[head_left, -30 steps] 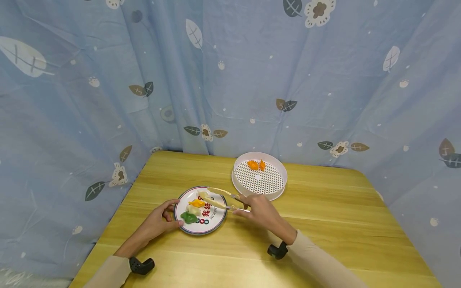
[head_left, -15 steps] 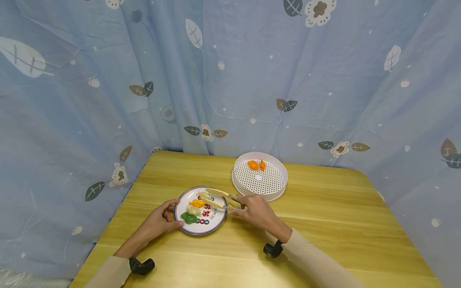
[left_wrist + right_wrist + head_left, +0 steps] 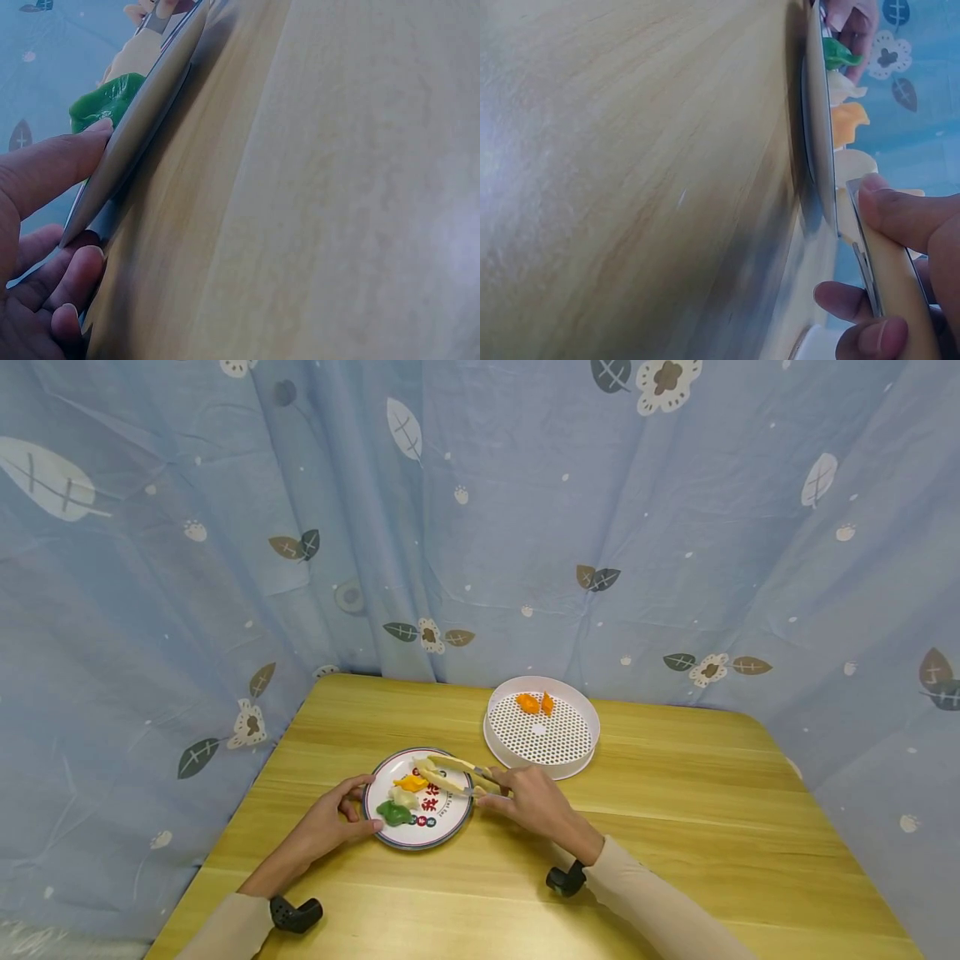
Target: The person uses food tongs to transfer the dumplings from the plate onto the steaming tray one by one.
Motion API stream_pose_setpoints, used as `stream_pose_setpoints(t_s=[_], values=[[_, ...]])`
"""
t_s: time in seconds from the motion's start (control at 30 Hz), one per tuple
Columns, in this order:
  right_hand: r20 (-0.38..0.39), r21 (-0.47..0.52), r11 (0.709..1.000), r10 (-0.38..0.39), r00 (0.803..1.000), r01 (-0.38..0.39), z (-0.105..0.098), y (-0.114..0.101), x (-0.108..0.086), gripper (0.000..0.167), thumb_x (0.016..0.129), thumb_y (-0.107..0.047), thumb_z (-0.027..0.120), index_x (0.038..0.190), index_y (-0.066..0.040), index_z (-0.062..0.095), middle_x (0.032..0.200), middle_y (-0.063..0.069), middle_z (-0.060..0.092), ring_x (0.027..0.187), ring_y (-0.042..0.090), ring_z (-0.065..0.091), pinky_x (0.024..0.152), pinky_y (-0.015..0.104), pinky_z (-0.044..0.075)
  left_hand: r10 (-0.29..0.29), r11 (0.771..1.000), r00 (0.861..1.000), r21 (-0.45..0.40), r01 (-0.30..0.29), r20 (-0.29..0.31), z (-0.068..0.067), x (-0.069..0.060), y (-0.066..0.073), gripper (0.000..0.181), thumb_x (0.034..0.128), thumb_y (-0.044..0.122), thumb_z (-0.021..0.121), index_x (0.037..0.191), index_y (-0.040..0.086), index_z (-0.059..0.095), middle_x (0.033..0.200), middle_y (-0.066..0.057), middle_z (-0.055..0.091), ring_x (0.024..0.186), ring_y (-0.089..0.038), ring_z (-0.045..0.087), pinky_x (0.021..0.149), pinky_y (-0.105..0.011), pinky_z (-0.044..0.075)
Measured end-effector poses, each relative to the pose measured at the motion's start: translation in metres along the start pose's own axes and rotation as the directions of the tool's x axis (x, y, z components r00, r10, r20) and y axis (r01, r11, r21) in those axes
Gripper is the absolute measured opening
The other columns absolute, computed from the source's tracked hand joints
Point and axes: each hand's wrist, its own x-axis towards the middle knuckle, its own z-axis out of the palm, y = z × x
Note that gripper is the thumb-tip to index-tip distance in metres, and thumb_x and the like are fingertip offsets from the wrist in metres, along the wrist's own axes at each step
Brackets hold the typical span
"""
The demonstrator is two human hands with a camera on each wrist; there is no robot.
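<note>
One hand (image 3: 330, 820), the left, grips the plate (image 3: 427, 837), thumb (image 3: 56, 169) on top.

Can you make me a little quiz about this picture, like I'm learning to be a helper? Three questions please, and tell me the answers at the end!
1. How many orange pieces are in the white tray with holes?

2. True or false: the right hand is holding the tongs.

3. Fill in the missing colour: on the plate, the thing nearest the thumb of the left hand is ____.

Key:
1. Two.
2. True.
3. Green: it's the green piece.
</note>
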Motion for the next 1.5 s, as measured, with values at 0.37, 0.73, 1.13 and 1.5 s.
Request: stream_pose_setpoints(t_s=[0.37, 0.73, 1.13, 1.5], values=[[-0.037, 0.086, 0.995, 0.046, 0.998, -0.043, -0.009, 0.002, -0.005, 0.033, 0.088, -0.046, 0.079, 0.103, -0.016, 0.078, 0.066, -0.015, 0.050, 0.059, 0.006, 0.045, 0.055, 0.024, 0.039, -0.016, 1.000, 1.000, -0.001, 0.016, 0.005, 0.000, -0.001, 0.003, 0.080, 0.0801, 0.026, 0.091, 0.149, 0.015, 0.051, 0.118, -0.012, 0.055, 0.085, -0.024, 0.049, 0.067, -0.029, 0.042], [-0.117, 0.077, 0.996, 0.042, 0.992, -0.033, -0.024, 0.010, -0.006, 0.026, 0.085, -0.037, 0.085, 0.094, -0.015, 0.075, 0.063, -0.015, 0.052, 0.056, 0.004, 0.045, 0.053, 0.024, 0.038, -0.026, 1.000, 1.000, 0.012, 0.026, -0.008, 0.000, -0.001, 0.005, 0.081, 0.0788, 0.025, 0.092, 0.148, 0.014, 0.051, 0.119, -0.011, 0.056, 0.087, -0.024, 0.049, 0.068, -0.029, 0.042], [-0.129, 0.100, 0.990, 0.110, 0.985, -0.098, -0.048, 0.025, -0.010, 0.048, 0.088, -0.040, 0.081, 0.120, -0.005, 0.077, 0.061, -0.012, 0.048, 0.054, 0.002, 0.035, 0.051, 0.024, 0.033, -0.025, 1.000, 1.000, 0.011, 0.026, -0.006, 0.001, -0.002, 0.005, 0.081, 0.0792, 0.025, 0.092, 0.148, 0.014, 0.051, 0.119, -0.011, 0.056, 0.086, -0.024, 0.049, 0.067, -0.029, 0.042], [-0.106, 0.089, 0.969, 0.241, 0.965, -0.232, -0.065, 0.051, -0.019, 0.057, 0.091, -0.044, 0.078, 0.131, -0.005, 0.069, 0.067, -0.001, 0.065, 0.052, 0.007, 0.040, 0.053, 0.028, 0.036, -0.019, 1.000, 1.000, 0.005, 0.019, 0.000, 0.000, 0.000, 0.002, 0.080, 0.0801, 0.025, 0.091, 0.149, 0.015, 0.051, 0.118, -0.012, 0.056, 0.085, -0.024, 0.049, 0.068, -0.029, 0.042]])
